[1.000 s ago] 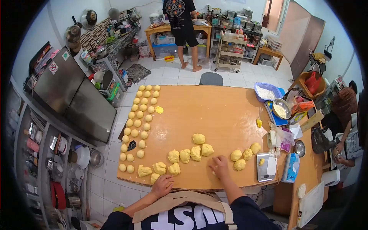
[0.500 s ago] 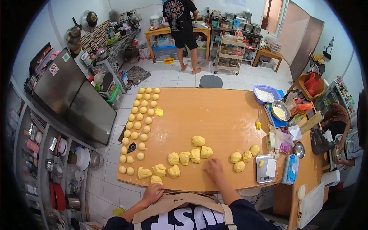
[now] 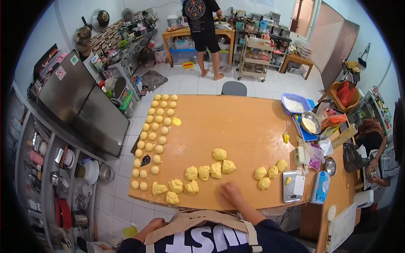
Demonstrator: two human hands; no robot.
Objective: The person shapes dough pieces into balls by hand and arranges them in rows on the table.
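Observation:
My right hand [image 3: 231,194] is over the table near its front edge, fingers bent downward and blurred; nothing shows in it. It is just below a row of rough yellow dough lumps [image 3: 204,172]. At the apron's [image 3: 181,221] left side is my left hand [image 3: 157,223], off the table, its fingers mostly hidden. The nearest dough to it is a lump [image 3: 172,197] at the front edge, beside other rough pieces [image 3: 159,188]. Smooth round dough balls [image 3: 152,136] stand in rows along the left side. Several larger lumps [image 3: 264,183] sit to the right.
A digital scale [image 3: 291,192] with a small dough piece is at front right. Beyond it are a blue packet [image 3: 320,187], a metal bowl [image 3: 311,122] and a purple basin [image 3: 295,103] of white powder. One person [image 3: 202,29] stands at the back counter; another [image 3: 375,156] works at right.
My left hand has drawn back from the table edge to the apron. My right hand has moved slightly left and toward me, away from the dough row. The dough lumps stay in place.

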